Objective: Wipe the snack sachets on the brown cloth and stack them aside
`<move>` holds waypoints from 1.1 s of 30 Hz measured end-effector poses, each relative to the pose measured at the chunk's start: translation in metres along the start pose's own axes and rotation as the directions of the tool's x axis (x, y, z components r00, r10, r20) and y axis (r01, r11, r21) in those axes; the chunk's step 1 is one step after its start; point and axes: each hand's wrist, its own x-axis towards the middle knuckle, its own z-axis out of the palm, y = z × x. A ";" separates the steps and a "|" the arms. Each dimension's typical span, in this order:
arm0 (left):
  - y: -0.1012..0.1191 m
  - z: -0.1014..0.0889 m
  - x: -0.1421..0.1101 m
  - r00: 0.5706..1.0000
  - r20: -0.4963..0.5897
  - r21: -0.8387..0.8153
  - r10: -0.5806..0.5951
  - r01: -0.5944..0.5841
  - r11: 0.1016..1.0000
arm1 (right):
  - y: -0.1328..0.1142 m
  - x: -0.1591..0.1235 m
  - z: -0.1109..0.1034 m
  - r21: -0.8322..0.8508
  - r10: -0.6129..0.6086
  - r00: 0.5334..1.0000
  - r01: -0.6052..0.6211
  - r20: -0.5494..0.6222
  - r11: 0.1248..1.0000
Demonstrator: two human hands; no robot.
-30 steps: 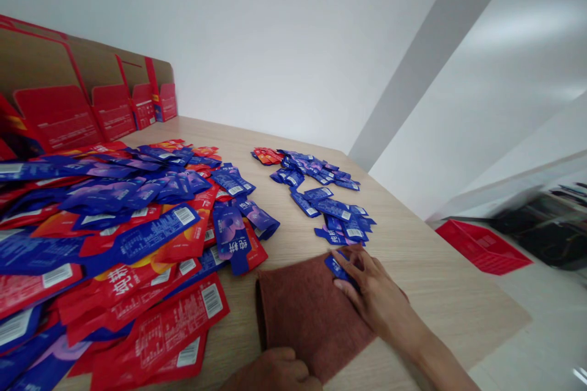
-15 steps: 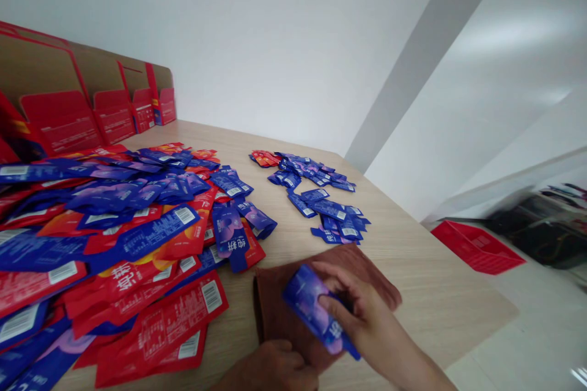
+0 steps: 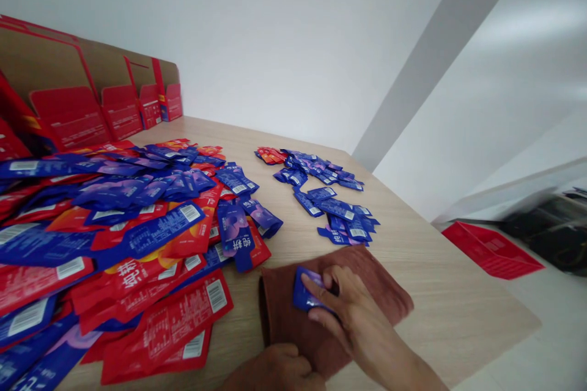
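On the folded brown cloth [image 3: 385, 284] lies a blue sachet [image 3: 303, 293] with a purple pattern, pressed down under my right hand [image 3: 346, 308]. The fingers of that hand curl around the sachet and cover most of it. At the cloth's near edge is my left hand [image 3: 279, 369], closed, with its knuckles up and its fingertips hidden; it seems to pinch the cloth there. To the left of the cloth spreads a large heap of red sachets [image 3: 172, 324] and blue sachets [image 3: 165, 229], overlapping one another.
Beyond the cloth, a smaller group of blue sachets [image 3: 348, 220] lies on the wooden table [image 3: 458, 317], with a few red sachets [image 3: 270, 155] farther back. Open red cardboard boxes [image 3: 73, 113] stand at the back left. A red crate [image 3: 493, 248] is on the floor at right.
My right hand has turned the sachet over from a tilted hold above the cloth and now presses it onto the cloth. My left hand stays at the near edge.
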 end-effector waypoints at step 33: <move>-0.002 0.017 -0.001 0.999 0.046 -0.052 0.003 -0.001 0.999 | -0.132 0.199 0.003 0.906 -0.205 0.919 -0.376 0.337 -0.194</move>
